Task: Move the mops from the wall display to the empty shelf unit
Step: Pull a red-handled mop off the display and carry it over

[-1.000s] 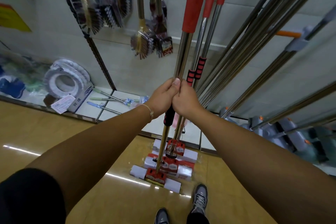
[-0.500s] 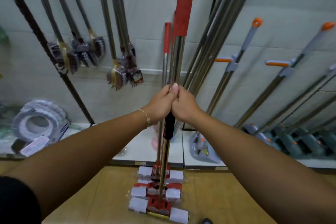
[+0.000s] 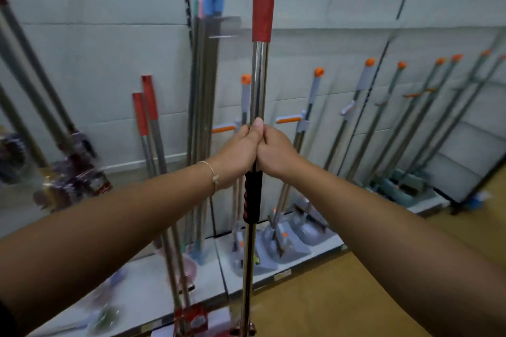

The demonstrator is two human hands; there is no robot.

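A mop with a shiny steel pole (image 3: 259, 79), a red top sleeve and a black-and-red ribbed grip stands upright at the centre of the view. My left hand (image 3: 238, 149) and my right hand (image 3: 276, 153) both grip the pole side by side, just above the ribbed grip. Its head is cut off at the bottom edge. Two more red-topped mops (image 3: 147, 117) lean against the wall to the left, their red heads (image 3: 191, 319) near the floor.
Grey mops with orange caps (image 3: 315, 107) lean in a row along the wall to the right, heads on a low white base shelf (image 3: 273, 273). A bundle of steel poles (image 3: 204, 117) stands behind. Packaged brushes (image 3: 68, 180) hang on the left. Wooden floor lies at lower right.
The view has swung up and to the right. The held mop has come away from the other two red-topped mops, which now stand to its left. Both hands keep the same grip.
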